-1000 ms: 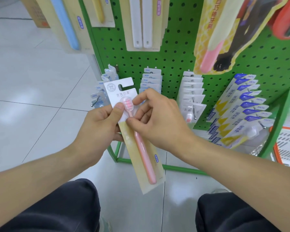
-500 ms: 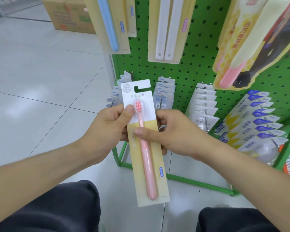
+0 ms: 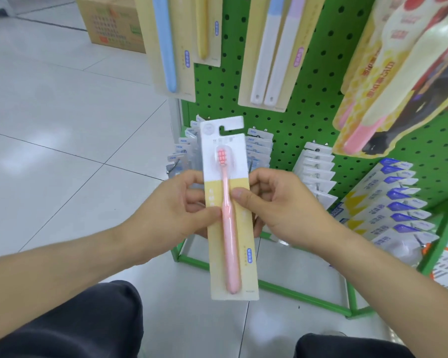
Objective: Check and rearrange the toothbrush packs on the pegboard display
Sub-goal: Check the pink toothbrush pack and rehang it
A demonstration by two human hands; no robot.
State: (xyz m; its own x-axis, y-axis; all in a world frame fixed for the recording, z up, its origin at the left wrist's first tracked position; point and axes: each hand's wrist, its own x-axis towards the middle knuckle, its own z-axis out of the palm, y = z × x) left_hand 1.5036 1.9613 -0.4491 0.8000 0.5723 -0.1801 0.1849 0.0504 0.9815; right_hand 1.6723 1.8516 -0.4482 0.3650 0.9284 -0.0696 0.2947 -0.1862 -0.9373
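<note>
Toothbrush pack (image 3: 229, 202), holding one pink brush, stands upright in front of the green pegboard (image 3: 308, 104), head up, hanger notch at the top. My left hand (image 3: 176, 205) pinches its left edge, thumb on the front face, fingers behind. My right hand (image 3: 277, 202) pinches its right edge the same way. Behind the pack, rows of small packs (image 3: 317, 161) hang low on the pegboard; longer packs (image 3: 272, 52) hang above them. Left of the pegboard, farther back, a cardboard box (image 3: 111, 21) sits on the floor.

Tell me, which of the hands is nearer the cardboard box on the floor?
Left. The left hand grips the pink toothbrush pack on the side of the cardboard box; the right hand grips its far edge.
</note>
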